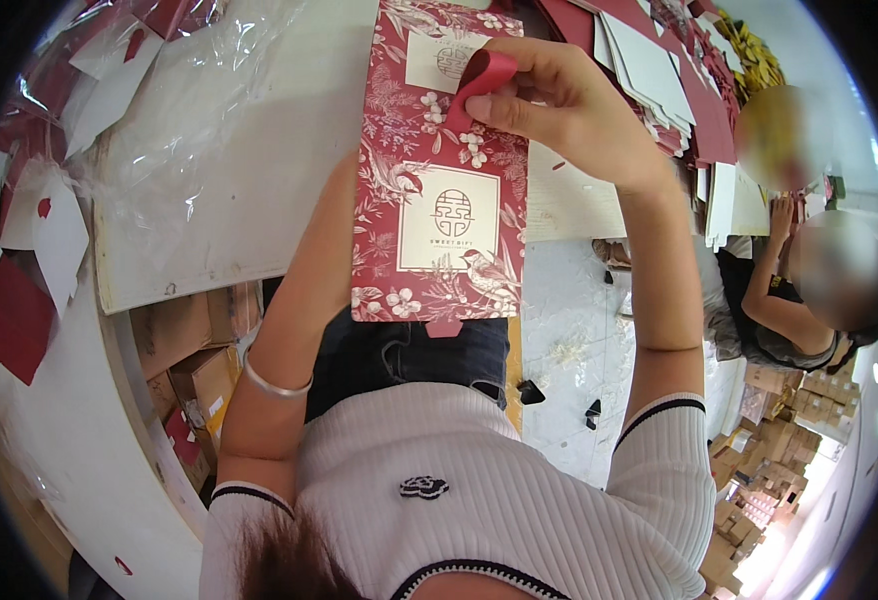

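A flat red paper box (439, 160) with a white flower-and-bird print and two cream label panels stands upright in front of me, over my lap. My right hand (559, 95) is at its top edge, thumb and fingers pinching a small curled red tab (481, 78). My left hand is hidden behind the box; only the forearm with a silver bangle (274, 385) shows, so its grip cannot be seen.
A white worktable (219, 200) with clear plastic wrap and red and white card pieces (39, 230) lies to my left. Stacks of white and red card (659, 70) lie ahead right. Another person (799, 290) works at the right. Cardboard boxes (199, 370) sit under the table.
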A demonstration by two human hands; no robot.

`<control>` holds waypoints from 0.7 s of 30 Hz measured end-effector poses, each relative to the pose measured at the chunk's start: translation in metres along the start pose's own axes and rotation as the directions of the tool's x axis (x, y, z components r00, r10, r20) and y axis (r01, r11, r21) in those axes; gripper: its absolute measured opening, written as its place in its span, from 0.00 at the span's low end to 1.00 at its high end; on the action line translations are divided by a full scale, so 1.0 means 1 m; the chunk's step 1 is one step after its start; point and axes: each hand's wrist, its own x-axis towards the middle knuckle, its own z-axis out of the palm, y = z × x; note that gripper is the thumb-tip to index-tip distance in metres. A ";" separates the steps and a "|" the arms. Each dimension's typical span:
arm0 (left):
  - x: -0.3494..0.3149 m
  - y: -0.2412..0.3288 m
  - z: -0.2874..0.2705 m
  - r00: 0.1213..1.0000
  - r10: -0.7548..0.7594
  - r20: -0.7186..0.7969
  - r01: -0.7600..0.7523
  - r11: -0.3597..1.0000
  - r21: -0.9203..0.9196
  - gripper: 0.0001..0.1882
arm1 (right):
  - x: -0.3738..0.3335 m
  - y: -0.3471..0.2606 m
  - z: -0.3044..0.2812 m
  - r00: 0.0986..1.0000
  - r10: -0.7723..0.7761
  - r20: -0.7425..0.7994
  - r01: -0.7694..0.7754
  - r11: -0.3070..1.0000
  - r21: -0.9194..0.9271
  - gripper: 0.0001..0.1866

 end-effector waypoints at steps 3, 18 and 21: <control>-0.021 0.013 -0.006 0.948 0.274 -0.162 -0.119 0.778 0.617 0.12 | -0.007 -0.005 0.004 0.998 0.020 -0.065 -0.017 0.999 0.051 0.15; -0.009 0.069 -0.012 0.862 0.423 -0.280 -0.357 0.898 0.255 0.14 | -0.044 -0.017 0.004 0.891 -0.446 -0.089 0.454 0.883 0.119 0.47; -0.004 0.060 -0.008 0.920 0.273 -0.282 -0.278 0.960 0.025 0.17 | -0.054 -0.026 0.031 0.944 -0.308 -0.117 0.329 0.865 0.379 0.52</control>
